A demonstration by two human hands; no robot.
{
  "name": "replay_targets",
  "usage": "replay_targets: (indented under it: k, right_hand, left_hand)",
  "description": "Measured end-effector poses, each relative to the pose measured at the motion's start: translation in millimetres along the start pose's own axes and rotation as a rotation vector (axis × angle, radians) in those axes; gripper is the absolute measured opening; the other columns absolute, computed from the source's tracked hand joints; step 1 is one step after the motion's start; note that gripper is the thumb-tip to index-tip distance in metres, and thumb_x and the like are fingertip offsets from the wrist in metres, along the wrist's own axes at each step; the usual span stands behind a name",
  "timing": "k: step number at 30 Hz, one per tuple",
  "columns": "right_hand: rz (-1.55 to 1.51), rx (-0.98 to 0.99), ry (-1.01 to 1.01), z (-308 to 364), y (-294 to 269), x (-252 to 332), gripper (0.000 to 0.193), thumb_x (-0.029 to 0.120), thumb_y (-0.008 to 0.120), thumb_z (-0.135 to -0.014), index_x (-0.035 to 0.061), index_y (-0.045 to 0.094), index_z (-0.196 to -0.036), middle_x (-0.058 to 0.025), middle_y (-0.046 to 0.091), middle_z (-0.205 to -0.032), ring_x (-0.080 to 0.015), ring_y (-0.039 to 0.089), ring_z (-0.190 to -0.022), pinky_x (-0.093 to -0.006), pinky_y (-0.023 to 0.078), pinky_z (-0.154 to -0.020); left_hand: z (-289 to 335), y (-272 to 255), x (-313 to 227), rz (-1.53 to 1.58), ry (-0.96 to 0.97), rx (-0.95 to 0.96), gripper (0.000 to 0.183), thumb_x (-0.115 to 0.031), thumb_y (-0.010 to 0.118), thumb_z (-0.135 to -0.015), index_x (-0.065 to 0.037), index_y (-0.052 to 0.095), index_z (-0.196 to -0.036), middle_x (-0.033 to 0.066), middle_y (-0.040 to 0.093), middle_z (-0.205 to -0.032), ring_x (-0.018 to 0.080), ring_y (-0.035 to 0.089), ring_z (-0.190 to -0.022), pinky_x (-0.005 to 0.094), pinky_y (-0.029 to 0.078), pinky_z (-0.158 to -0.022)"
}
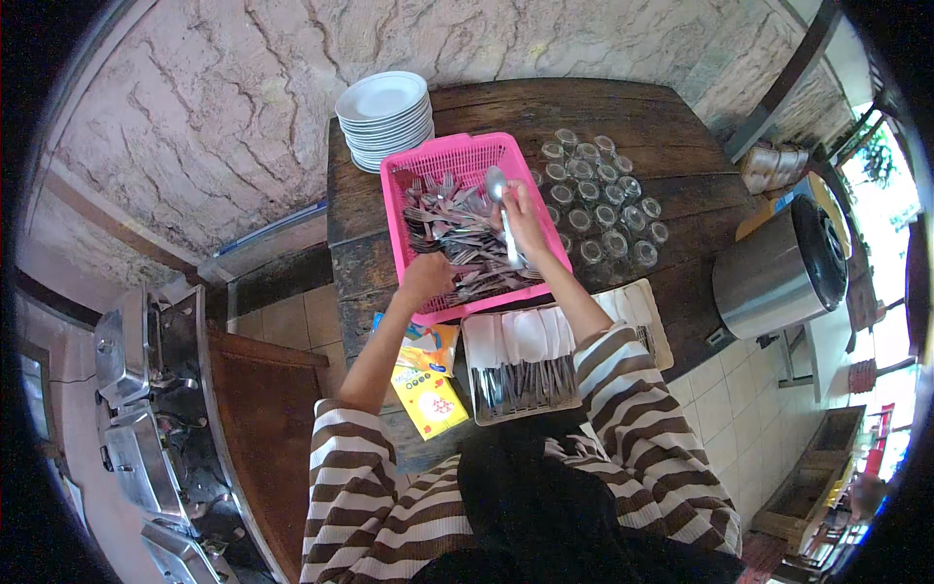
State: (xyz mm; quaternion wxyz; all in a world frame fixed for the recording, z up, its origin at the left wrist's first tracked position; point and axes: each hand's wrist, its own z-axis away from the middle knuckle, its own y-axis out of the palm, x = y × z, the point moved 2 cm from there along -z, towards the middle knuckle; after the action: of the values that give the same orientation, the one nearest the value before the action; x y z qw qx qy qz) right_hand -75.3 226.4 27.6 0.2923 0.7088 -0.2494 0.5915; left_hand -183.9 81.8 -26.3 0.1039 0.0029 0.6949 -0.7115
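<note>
A pink plastic basket (391,226) on the wooden table is heaped with loose forks, spoons and other metal cutlery (449,216). My right hand (525,226) is closed round a spoon (495,183), held over the basket's right side with its bowl pointing away from me. A shiny handle shows below the fingers; whether it belongs to a second spoon I cannot tell. Low over the heap at the basket's left, my left hand (428,279) has its fingers curled down among the cutlery. What they grip is hidden.
Nearer me lies a tray (525,414) of cutlery in white paper sleeves, beside a yellow packet (431,404). A stack of white plates (384,102) stands at the back left, upturned glasses (604,195) to the right. A large steel pot (769,277) stands far right.
</note>
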Motion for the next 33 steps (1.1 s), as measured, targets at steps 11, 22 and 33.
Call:
replay_targets:
  k: [11,22,33]
  right_hand:
    - [-0.119,-0.029,0.155,64,-23,-2,0.025,0.021,0.049,-0.08,0.0099,0.042,-0.101,0.0007,0.042,-0.078,-0.0036,0.042,-0.06,-0.0166,0.031,-0.05]
    - [-0.328,-0.237,0.152,91,-5,1,0.023,0.025,0.056,-0.075,0.005,0.054,-0.087,0.0027,0.048,-0.068,-0.0046,0.044,-0.064,-0.0188,0.034,-0.053]
    - [-0.25,-0.133,0.198,123,-5,10,0.023,0.024,0.053,-0.078,0.0053,0.051,-0.091,-0.0001,0.053,-0.074,-0.0075,0.049,-0.066,-0.0227,0.039,-0.054]
  left_hand:
    - [58,-67,-12,0.98,-0.263,-0.354,0.011,-0.004,0.037,-0.08,0.003,0.042,-0.086,0.0102,0.059,-0.066,0.0122,0.055,-0.06,0.0245,0.042,-0.053]
    - [73,20,-141,1.379,-0.292,-0.586,0.012,-0.011,0.043,-0.083,0.0,0.039,-0.089,0.0091,0.056,-0.077,0.0146,0.054,-0.069,0.0255,0.043,-0.065]
    - [90,7,-153,0.966,-0.132,-0.553,0.014,-0.004,0.053,-0.072,-0.001,0.043,-0.082,0.0118,0.045,-0.085,0.0244,0.047,-0.085,0.0299,0.042,-0.067]
